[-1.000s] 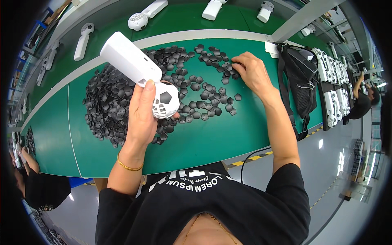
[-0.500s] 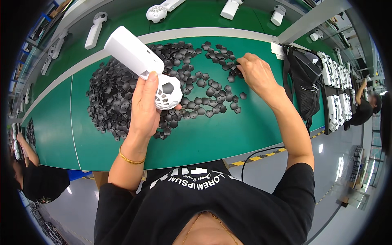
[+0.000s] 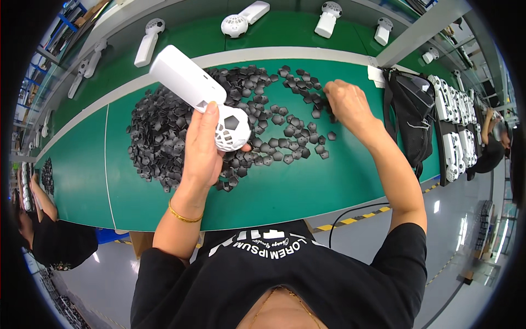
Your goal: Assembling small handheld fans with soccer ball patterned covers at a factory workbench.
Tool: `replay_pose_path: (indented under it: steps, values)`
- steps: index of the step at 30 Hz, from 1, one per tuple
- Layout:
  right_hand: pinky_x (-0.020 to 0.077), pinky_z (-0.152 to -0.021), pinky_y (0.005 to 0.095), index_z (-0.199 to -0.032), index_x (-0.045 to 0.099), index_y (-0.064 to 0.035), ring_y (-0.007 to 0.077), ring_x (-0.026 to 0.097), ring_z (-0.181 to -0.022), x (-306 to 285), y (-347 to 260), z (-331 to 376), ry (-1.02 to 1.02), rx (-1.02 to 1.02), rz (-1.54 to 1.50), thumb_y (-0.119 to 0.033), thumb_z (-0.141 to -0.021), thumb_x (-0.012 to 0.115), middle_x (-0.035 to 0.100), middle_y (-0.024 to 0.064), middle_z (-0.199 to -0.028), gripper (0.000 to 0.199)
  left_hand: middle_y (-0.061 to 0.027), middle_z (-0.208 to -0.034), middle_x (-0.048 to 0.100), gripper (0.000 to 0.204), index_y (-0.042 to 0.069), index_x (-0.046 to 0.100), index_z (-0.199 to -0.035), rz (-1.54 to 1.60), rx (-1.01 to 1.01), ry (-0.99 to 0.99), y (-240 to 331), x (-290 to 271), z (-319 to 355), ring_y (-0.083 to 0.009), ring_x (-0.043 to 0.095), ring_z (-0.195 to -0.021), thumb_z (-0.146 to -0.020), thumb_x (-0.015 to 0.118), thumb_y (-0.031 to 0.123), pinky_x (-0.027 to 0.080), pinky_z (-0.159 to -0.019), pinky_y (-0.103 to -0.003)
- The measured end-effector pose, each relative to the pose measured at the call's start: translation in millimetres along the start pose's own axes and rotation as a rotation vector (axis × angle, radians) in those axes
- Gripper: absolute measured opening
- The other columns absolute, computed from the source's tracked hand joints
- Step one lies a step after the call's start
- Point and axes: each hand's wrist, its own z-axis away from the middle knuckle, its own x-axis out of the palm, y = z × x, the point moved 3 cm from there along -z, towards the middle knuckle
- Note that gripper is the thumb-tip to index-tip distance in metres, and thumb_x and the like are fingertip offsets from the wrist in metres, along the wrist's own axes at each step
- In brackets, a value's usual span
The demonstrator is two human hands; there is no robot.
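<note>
Holding a white, smooth, plastic-looking device (image 3: 186, 75) in my left hand (image 3: 204, 143), I keep it up over the green table (image 3: 279, 200), in front of my chest. It has a long rounded handle, tilted toward the upper left, and a ball-shaped head (image 3: 224, 141) patterned like a football, with a black five-sided panel (image 3: 231, 122) on its face and open slots lower down. My left hand is closed around the device where handle and head meet: the thumb lies upward along the joint, and one fingertip shows beyond the lower right of the ball.

My right hand (image 3: 350, 107) is reaching out, palm down, to the far right part of the table. Its fingers are bent and drawn close together, over the edge of a small group of matte black pentagon pieces (image 3: 298, 83). The fingertips hide what lies under them, so I cannot tell whether they pinch a piece.

Behind my left hand and to its left spreads a large heap of the same black pieces (image 3: 156, 137); a looser scatter (image 3: 296, 143) lies between my hands. A black mesh bag (image 3: 408, 123) rests near my right hand, farther right.
</note>
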Motion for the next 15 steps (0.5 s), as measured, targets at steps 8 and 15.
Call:
replay_pose_path:
  steps: [8, 15]
  values:
    - [0.0513, -0.068, 0.0328, -0.097, 0.067, 0.0013, 0.0241, 0.065, -0.074, -3.5, 15.3, 14.0, 0.083, 0.386, -0.616, -0.009, -0.084, 0.064, 0.069, 0.0136, -0.086, 0.018, -0.0105, -0.093, 0.062, 0.039, 0.002, 0.042, -0.122, -0.041, 0.016, 0.071, 3.4, -2.8, -1.6, -0.0171, 0.066, -0.076, -0.102, 0.038, 0.034, 0.058, -0.058, -0.033]
    - [0.0507, -0.070, 0.0317, -0.097, 0.068, 0.0021, 0.0213, 0.064, -0.073, -2.1, 8.4, 16.8, 0.080, 0.303, -0.531, -0.010, -0.082, 0.067, 0.069, 0.0129, -0.086, 0.019, -0.0105, -0.093, 0.062, 0.040, 0.001, 0.042, -0.123, -0.047, 0.028, 0.056, 0.9, -1.7, -0.7, -0.0167, 0.065, -0.076, -0.101, 0.038, 0.035, 0.058, -0.058, -0.033]
